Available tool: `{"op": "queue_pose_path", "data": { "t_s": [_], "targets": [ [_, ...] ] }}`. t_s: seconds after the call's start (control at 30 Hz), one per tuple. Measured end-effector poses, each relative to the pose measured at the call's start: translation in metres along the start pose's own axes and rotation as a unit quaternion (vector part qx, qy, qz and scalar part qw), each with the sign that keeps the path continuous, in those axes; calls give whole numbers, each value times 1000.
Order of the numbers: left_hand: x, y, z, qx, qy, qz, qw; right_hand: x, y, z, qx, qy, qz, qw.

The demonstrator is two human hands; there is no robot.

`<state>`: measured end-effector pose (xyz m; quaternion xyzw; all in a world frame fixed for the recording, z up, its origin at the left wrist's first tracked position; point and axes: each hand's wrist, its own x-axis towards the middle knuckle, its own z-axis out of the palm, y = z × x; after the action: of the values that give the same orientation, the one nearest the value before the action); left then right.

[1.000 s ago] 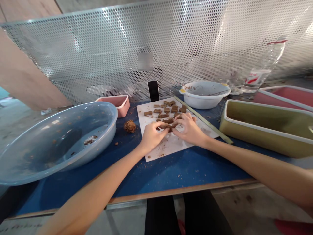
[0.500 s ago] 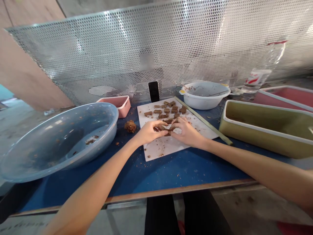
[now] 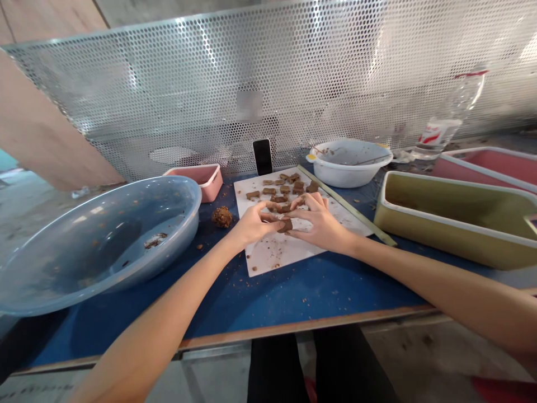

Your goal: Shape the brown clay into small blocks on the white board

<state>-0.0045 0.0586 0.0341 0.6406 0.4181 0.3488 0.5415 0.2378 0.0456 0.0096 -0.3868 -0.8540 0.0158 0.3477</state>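
A small brown clay-like piece (image 3: 286, 225) is between my hands, low over the white board (image 3: 262, 260). My left hand (image 3: 254, 225) pinches it from the left with thumb and fingers. From the right, my right hand (image 3: 319, 223) has its thumb and fingertips around the same piece, fingers slightly spread. Fingers hide part of its shape. Just beyond lie several brown shaped pieces (image 3: 269, 191), some notched like small bones, in loose rows. A rough brown lump (image 3: 222, 216) sits on the blue tabletop left of the board.
A large blue basin (image 3: 104, 280) stands at left, a small pink tub (image 3: 215, 184) behind it. A pale strip (image 3: 356, 212) lies along the board's right edge. Beyond are a phone (image 3: 263, 157), white basin (image 3: 352, 174), green trough (image 3: 440, 235), pink trough (image 3: 444, 166) and bottle (image 3: 440, 126).
My right hand's fingers have spread a little and shifted around the piece, leaving more of it showing. My left hand stays nearly in place. The view has shifted slightly.
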Motion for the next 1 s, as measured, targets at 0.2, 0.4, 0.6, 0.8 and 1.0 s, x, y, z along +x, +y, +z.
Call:
{"op": "queue_pose_path", "data": {
  "t_s": [0.2, 0.4, 0.6, 0.8, 1.0],
  "targets": [
    [0, -2, 4, -73, 1, -15, 997, 1, -2, -2, 18, 12, 15, 1000],
    [1, -4, 6, -43, 11, -15, 999, 1, -2, -3, 22, 16, 17, 999],
    [2, -4, -2, 144, 124, 79, 979, 0, 2, 3, 23, -34, 1, 999],
    [6, -11, -11, 221, 256, 129, 932, 0, 8, -2, -2, -139, -66, 988],
    [5, -7, -12, 270, 172, 149, 936, 1, 12, -24, 20, -193, -184, 964]
  ]
}}
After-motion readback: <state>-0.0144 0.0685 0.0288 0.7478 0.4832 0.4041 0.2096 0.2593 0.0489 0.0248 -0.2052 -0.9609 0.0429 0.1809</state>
